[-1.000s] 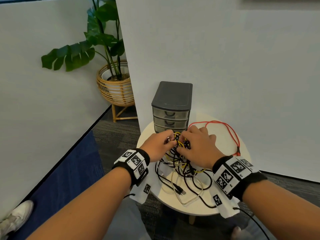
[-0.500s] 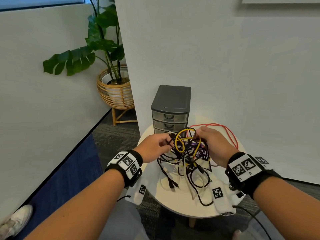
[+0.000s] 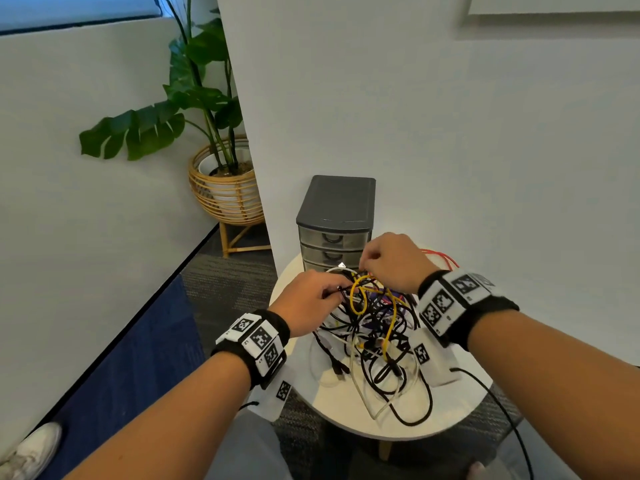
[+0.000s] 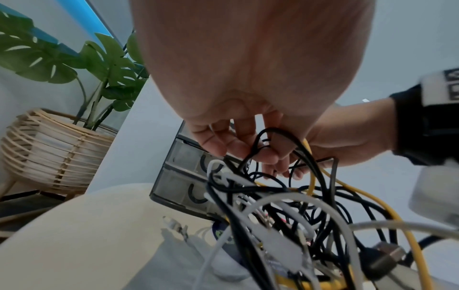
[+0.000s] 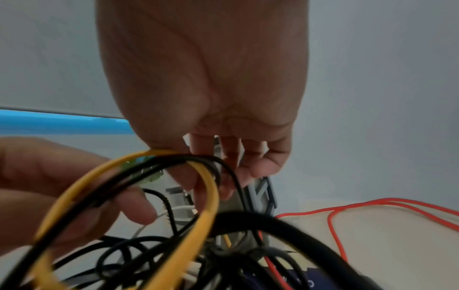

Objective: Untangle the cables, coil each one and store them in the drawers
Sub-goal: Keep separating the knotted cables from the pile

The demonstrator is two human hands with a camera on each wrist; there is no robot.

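Observation:
A tangle of black, white and yellow cables (image 3: pixel 375 327) lies on the round white table (image 3: pixel 460 407), its top lifted. My left hand (image 3: pixel 334 289) grips black strands (image 4: pixel 267 146) at the tangle's left. My right hand (image 3: pixel 367 269), higher and just in front of the drawers, has its fingers (image 5: pixel 223 170) curled round strands at the top, beside a yellow loop (image 5: pixel 207 198). The grey three-drawer unit (image 3: pixel 336 216) stands behind with all its drawers closed. A red cable (image 3: pixel 445 258) lies apart at the back right, also visible as a red cable (image 5: pixel 352 208) in the right wrist view.
A white wall runs close behind the drawer unit and table. A potted plant in a wicker basket (image 3: pixel 225 190) stands on the floor to the left. Loose cable ends (image 3: pixel 398 407) trail toward the table's near edge. A white shoe (image 3: pixel 29 452) shows at bottom left.
Both hands lifted the top of the tangle off the table and pulled apart, baring the yellow loop. The right hand has since risen toward the drawer fronts.

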